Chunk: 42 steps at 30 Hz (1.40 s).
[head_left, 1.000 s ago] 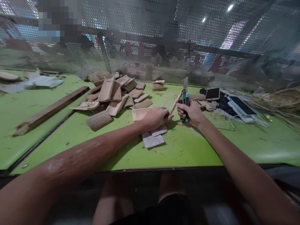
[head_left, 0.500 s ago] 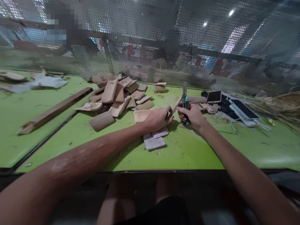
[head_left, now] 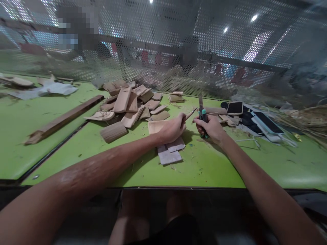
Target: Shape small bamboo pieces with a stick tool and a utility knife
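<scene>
My left hand pinches a pencil, a thin light-wood shaft whose dark pointed tip is up and to the right. In my closed right hand is a knife with a black and teal handle, its broad blade upright. The pencil tip is close to the knife but looks apart from it. Beneath and behind my left hand lie a pale curved bamboo piece and white paper slips. The pencil's lower end is hidden by my fingers.
Curved bamboo pieces are piled left of centre, near a long wooden bar. On the right are a phone, a pale blue device with white cables, and dry straw. Perforated mesh stands behind the green table.
The pencil has come away from the knife, slightly left, and its dark tip now shows. My right hand keeps its hold on the knife. The whole view has shifted slightly.
</scene>
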Available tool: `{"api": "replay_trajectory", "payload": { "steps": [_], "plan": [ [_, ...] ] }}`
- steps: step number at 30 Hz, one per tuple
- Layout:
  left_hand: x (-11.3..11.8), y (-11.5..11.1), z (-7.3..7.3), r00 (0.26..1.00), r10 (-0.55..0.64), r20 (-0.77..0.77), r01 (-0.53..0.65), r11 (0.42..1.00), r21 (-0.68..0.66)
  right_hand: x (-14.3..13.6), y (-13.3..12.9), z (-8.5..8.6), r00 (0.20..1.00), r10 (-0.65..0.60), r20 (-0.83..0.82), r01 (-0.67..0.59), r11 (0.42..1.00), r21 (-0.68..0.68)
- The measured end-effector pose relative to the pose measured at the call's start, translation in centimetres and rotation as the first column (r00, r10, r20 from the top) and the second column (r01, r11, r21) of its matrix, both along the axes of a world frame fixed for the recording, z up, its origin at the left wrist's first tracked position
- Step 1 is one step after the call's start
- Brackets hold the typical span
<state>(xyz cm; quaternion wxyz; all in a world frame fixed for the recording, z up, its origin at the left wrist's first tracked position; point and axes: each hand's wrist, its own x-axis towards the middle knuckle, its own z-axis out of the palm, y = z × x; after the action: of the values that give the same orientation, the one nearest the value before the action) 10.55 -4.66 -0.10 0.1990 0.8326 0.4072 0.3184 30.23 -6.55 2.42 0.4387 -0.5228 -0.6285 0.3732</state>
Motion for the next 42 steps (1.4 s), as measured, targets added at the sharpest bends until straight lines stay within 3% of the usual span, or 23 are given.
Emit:
{"api": "replay_trajectory", "payload": {
  "steps": [5,11,19,30,42],
  "plan": [
    [0.0,0.3,-0.2,0.999,0.013,0.053,-0.013,1.000,0.002,0.8,0.4,-0.1,0.973,-0.064,0.222,0.045,0.995,0.090],
    [0.0,0.7,-0.7,0.997,0.049,0.065,-0.052,0.998,0.045,0.9,0.2,0.3,0.856,-0.068,0.513,-0.050,0.976,0.213],
    [0.0,0.4,-0.3,0.995,0.054,0.088,-0.061,0.995,0.077,1.5,0.6,0.3,0.830,-0.111,0.546,-0.040,0.965,0.258],
    [-0.1,0.3,-0.3,0.995,0.056,0.086,-0.064,0.993,0.102,1.5,0.9,0.1,0.860,-0.071,0.505,-0.033,0.980,0.195],
    [0.0,-0.1,0.1,0.998,0.057,0.026,-0.058,0.996,0.061,1.9,1.0,0.1,0.800,-0.185,0.570,0.040,0.966,0.257]
  ]
}}
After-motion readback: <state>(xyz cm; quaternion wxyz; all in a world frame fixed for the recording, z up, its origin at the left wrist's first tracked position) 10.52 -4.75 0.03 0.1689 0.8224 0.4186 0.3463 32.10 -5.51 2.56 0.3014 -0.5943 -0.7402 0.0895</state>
